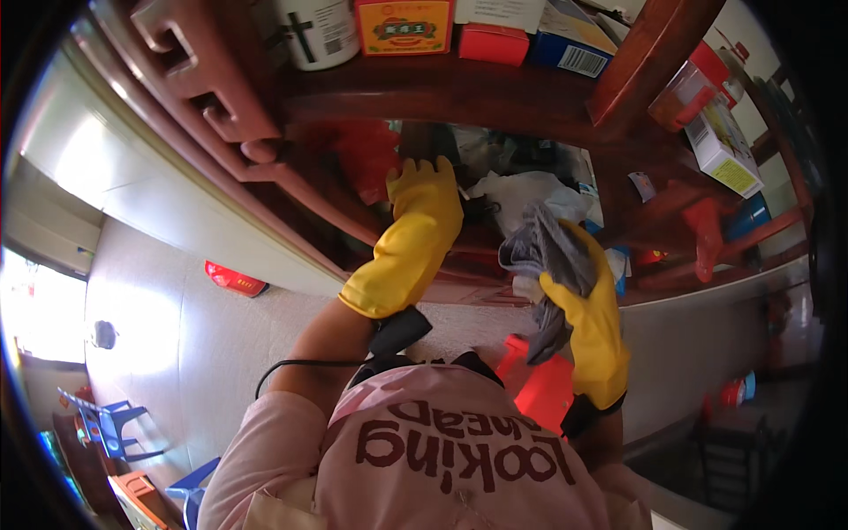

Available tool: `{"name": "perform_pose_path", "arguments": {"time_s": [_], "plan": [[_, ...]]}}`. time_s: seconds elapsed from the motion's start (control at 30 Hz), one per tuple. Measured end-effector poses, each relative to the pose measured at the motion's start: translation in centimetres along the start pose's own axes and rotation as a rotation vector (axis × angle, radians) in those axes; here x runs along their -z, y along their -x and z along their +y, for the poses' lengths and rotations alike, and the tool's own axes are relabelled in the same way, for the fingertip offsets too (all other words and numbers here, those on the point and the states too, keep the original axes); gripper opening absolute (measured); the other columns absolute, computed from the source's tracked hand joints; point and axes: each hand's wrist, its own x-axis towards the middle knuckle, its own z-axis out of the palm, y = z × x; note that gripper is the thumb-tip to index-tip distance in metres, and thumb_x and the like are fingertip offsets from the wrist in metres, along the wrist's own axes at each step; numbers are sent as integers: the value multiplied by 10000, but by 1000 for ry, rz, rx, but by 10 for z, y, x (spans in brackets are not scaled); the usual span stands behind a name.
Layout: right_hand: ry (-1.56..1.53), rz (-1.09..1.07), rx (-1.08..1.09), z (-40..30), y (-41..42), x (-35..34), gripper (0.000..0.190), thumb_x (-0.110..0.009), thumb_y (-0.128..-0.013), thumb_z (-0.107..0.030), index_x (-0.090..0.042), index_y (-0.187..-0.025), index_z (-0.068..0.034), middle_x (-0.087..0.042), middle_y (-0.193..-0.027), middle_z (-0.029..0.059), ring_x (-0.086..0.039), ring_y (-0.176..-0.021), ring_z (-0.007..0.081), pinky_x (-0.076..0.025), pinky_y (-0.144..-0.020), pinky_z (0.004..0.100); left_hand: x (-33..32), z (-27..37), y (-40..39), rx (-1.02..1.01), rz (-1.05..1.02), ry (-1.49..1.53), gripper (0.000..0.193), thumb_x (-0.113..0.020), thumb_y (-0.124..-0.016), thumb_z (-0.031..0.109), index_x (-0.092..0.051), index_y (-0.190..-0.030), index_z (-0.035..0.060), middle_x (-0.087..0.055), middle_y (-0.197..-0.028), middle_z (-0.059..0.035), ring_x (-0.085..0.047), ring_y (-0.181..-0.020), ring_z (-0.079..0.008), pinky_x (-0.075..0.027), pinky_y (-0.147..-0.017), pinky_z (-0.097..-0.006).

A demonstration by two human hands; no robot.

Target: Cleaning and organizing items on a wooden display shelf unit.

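Note:
My left hand [424,218], in a yellow rubber glove, reaches into a recess of the dark red wooden cabinet [437,96]; its fingertips lie at the inner edge, beside a red plastic bag [371,159], and whether they grip anything cannot be told. In my right hand [596,311], gloved the same way, is a crumpled grey cloth [550,255], part of it hanging down. Just beyond the cloth a whitish plastic bag [536,195] lies in the recess, among dark items that are hard to make out.
Along the shelf above stand a white bottle [321,33], an orange and green box [404,30], a red box [493,45] and a blue box [576,40]. A white and yellow carton [725,149] sits at the right. Blue plastic stools [112,424] stand at the lower left.

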Motion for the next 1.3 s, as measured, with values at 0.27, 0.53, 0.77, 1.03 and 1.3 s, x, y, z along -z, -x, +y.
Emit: {"name": "perform_pose_path", "arguments": {"time_s": [0.27, 0.53, 0.77, 1.03, 1.3], "plan": [[174, 38, -55, -10, 18, 22, 654, -752, -809, -14, -516, -1419, -27, -616, -1337, 92, -595, -1207, 201, -444, -1054, 324, -5, 42, 18, -167, 65, 443, 426, -616, -862, 145, -607, -1266, 13, -669, -949, -153, -661, -895, -351, -536, -743, -450], [-264, -3, -334, -77, -28, -48, 575, -684, -937, -239, -501, -1441, -34, -563, -1380, 87, -529, -1290, 196, -408, -1077, 327, 52, -14, 73, -189, 249, 835, 329, -648, -897, 80, -658, -1219, 15, -715, -1079, -160, -689, -929, -333, -555, -796, -395], [223, 17, 348, 29, -153, -123, 638, -718, -841, -105, -487, -1434, -61, -523, -1428, 203, -565, -1272, 359, -476, -1036, 404, 74, -60, 124, 282, -165, 897, 266, -657, -962, 213, -700, -1112, -3, -749, -914, -105, -709, -931, -226, -550, -747, -315], [1251, -531, -7, -3, -155, -193, 669, -702, -850, -188, -473, -1479, -195, -484, -1489, 229, -560, -1281, 400, -498, -1035, 458, 76, -91, 94, 398, -300, 958, 495, -675, -926, 459, -664, -1135, 11, -737, -902, -133, -725, -835, -259, -548, -745, -369], [549, -123, 148, -17, -181, -173, 619, -716, -846, -216, -529, -1430, -136, -529, -1433, 237, -531, -1312, 389, -486, -1041, 452, 23, -107, 97, 266, -208, 1058, 321, -776, -865, 320, -742, -963, 16, -702, -881, -208, -682, -817, -392, -527, -703, -435]]}}
